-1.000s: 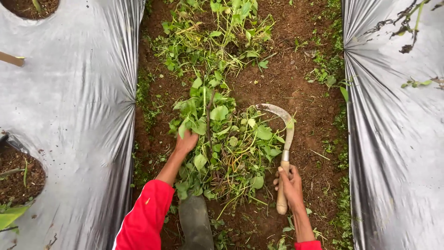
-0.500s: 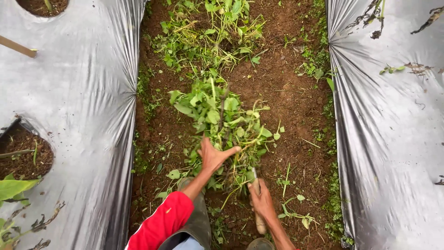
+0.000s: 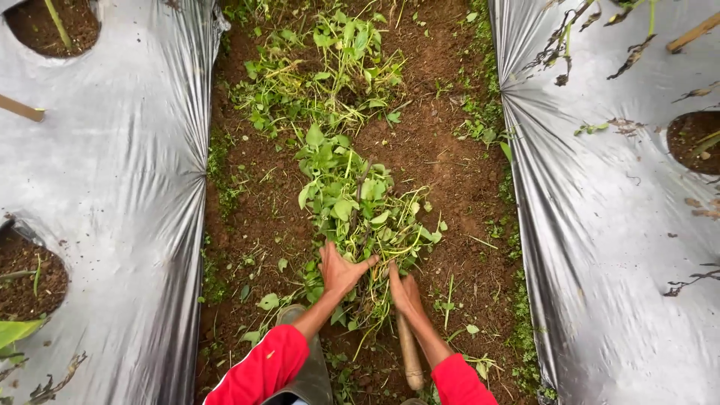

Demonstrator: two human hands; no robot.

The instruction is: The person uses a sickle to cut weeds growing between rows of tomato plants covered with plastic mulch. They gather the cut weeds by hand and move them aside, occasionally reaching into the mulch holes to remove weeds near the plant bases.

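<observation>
- Step looks like gathering: both hands are down on the pile of cut weeds lying in the dirt furrow between the two plastic sheets.
- Left hand is spread flat, fingers splayed, pressing on the near end of the weeds. Not closed around anything that I can see.
- Right hand sits just beside it, palm against the weeds too. A wooden handle runs back under that wrist; can't tell if the fingers are wrapped round it or just resting on it. The blade is hidden.
- My guess for the next bit: scooping needs both hands closing under the bunch together, and the stems are loose and stringy, so some will likely slip out the sides.
- More weeds sit farther up the furrow, well apart from the hands.
</observation>
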